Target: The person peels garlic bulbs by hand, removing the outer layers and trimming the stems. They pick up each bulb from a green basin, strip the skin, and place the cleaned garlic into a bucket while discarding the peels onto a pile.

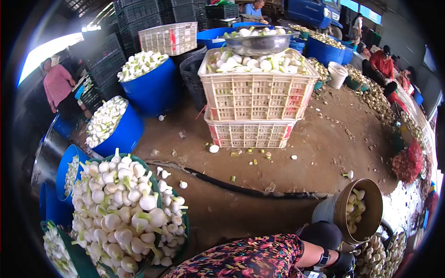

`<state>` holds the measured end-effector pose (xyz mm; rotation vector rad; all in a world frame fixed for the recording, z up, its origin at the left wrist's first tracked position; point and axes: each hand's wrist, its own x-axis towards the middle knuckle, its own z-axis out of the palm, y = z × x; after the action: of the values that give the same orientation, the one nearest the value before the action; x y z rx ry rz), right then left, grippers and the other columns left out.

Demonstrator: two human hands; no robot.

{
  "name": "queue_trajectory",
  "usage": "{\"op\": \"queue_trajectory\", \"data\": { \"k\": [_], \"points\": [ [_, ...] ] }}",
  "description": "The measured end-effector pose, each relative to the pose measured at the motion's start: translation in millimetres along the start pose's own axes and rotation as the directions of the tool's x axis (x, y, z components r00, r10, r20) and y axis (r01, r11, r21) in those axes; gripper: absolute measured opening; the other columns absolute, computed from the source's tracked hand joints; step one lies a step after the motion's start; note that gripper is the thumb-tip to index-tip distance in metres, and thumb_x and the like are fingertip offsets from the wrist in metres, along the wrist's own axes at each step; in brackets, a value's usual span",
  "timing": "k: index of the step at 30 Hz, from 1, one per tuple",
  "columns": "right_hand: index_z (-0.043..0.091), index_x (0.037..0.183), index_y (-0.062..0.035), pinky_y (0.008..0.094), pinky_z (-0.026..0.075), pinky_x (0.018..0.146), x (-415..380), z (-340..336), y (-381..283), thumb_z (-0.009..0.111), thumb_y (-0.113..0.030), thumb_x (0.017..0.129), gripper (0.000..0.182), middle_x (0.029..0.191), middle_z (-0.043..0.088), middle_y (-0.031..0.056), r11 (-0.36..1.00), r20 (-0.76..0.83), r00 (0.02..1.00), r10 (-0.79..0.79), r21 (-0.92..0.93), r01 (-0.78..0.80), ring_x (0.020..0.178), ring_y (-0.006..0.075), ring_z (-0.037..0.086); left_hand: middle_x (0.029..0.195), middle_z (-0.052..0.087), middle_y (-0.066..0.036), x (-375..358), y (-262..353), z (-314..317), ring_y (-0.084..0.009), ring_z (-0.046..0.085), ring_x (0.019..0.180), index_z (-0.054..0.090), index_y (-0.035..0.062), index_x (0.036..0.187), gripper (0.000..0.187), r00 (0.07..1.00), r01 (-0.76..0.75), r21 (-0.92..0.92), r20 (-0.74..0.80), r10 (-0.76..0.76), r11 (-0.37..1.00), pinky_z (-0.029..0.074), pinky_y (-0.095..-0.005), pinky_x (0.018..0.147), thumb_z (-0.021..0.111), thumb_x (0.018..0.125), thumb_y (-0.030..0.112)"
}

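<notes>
A floral sleeve [241, 257] crosses the bottom of the head view, ending in a bare forearm with a dark watch [321, 260] at the wrist. Beyond it is my left hand [344, 264], apparently in a black glove; its fingers are too dark and cut off to make out. Close beside it lie untrimmed garlic bulbs [373, 257]. A tilted bucket [324, 211] stands just above the hand, with several garlic bulbs [355, 211] inside. My right hand is not visible. To the left, trimmed white garlic bulbs [116, 204] heap over a green tub [186, 231].
Two stacked crates [259, 99] hold garlic, with a metal bowl [259, 44] of bulbs on top. Blue tubs [150, 92] of garlic stand left. A black hose [222, 185] crosses the floor. Other people, one in a pink shirt [58, 85] and one in red [382, 62], are farther off.
</notes>
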<state>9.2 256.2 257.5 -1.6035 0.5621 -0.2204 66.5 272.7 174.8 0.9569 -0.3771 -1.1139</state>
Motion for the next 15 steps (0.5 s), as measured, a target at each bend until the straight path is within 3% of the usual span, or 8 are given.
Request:
{"op": "queue_trajectory", "data": {
  "k": [5,6,9,10,11,12,13,15],
  "points": [
    [0.049,0.122,-0.0018,0.0325,0.045,0.086,-28.8,-28.6,8.2,0.057,-0.021,0.089,0.039,0.114,0.056,0.0100,0.999,-0.131,0.991,0.029,0.036,-0.025,0.100,0.0188,0.054,0.076,0.061,-0.013,-6.9,7.5,-7.6,-0.0256,0.058,0.070,0.060,-0.0009,0.088,0.017,0.978,0.145,0.018,0.149,-0.146,0.989,0.046,-0.0379,0.061,0.063,0.071,0.002],
    [0.049,0.123,-0.0018,0.0326,0.045,0.086,-39.2,-38.7,12.3,0.057,-0.021,0.089,0.039,0.114,0.056,0.0100,0.998,-0.175,0.984,0.041,0.050,-0.033,0.100,0.0188,0.054,0.072,0.061,-0.012,-17.7,8.8,2.9,-0.0240,0.059,0.065,0.062,0.0011,0.082,0.012,0.991,0.017,0.184,0.129,-0.042,0.983,0.045,-0.0353,0.056,0.060,0.070,0.000],
    [0.049,0.123,-0.0021,0.0328,0.045,0.086,-83.6,-63.8,27.7,0.057,-0.021,0.089,0.040,0.114,0.056,0.0102,0.990,-0.331,0.938,0.100,0.127,-0.061,0.100,0.0190,0.054,0.067,0.061,-0.009,-32.8,21.0,14.4,-0.0196,0.058,0.060,0.064,0.0021,0.078,0.010,0.970,0.013,0.187,0.235,-0.057,0.982,0.044,-0.0325,0.053,0.059,0.069,0.002],
    [0.047,0.127,-0.0082,0.0344,0.041,0.092,-89.5,-72.8,33.7,0.058,-0.024,0.088,0.043,0.121,0.052,0.0134,0.986,-0.304,0.950,-0.078,-0.164,0.029,0.105,0.0249,0.052,0.067,0.061,-0.008,-27.7,15.7,18.7,-0.0172,0.057,0.059,0.064,0.0018,0.078,0.011,0.970,-0.003,0.176,0.240,-0.040,0.984,0.044,-0.0315,0.052,0.059,0.068,0.003],
    [0.045,0.130,-0.0143,0.0361,0.038,0.097,-87.9,-82.3,39.4,0.058,-0.026,0.088,0.046,0.128,0.048,0.0166,0.892,-0.234,0.946,-0.225,-0.441,0.102,0.110,0.0309,0.049,0.066,0.061,-0.006,-19.1,8.7,24.2,-0.0149,0.056,0.059,0.064,0.0014,0.078,0.012,0.967,-0.016,0.167,0.252,-0.027,0.986,0.044,-0.0306,0.051,0.059,0.067,0.004],
    [0.048,0.122,-0.0066,0.0336,0.042,0.089,-80.5,-87.7,55.6,0.060,-0.026,0.084,0.044,0.117,0.052,0.0130,0.968,-0.280,0.930,-0.237,-0.149,0.201,0.102,0.0261,0.053,0.069,0.061,-0.006,-6.1,-3.4,21.7,-0.0137,0.057,0.061,0.064,0.0017,0.081,0.013,0.954,-0.056,0.220,0.298,-0.012,0.974,0.046,-0.0289,0.054,0.059,0.069,0.004],
    [0.052,0.113,0.0011,0.0311,0.045,0.081,-76.2,-91.9,67.7,0.061,-0.026,0.081,0.043,0.106,0.056,0.0093,0.937,-0.334,0.907,-0.256,0.144,0.317,0.094,0.0214,0.056,0.071,0.062,-0.005,4.9,-14.2,24.5,-0.0124,0.057,0.063,0.064,0.0021,0.083,0.014,0.938,-0.099,0.263,0.345,0.002,0.960,0.047,-0.0273,0.056,0.059,0.070,0.005],
    [0.054,0.110,-0.0005,0.0317,0.046,0.080,-88.0,-92.5,49.8,0.059,-0.028,0.084,0.039,0.104,0.057,0.0081,0.963,-0.417,0.896,-0.154,0.139,0.230,0.091,0.0207,0.056,0.077,0.063,-0.004,-4.8,5.7,40.8,-0.0106,0.056,0.066,0.064,0.0006,0.088,0.018,0.926,0.022,0.186,0.367,-0.090,0.982,0.047,-0.0259,0.059,0.059,0.071,0.004]
  ]
}}
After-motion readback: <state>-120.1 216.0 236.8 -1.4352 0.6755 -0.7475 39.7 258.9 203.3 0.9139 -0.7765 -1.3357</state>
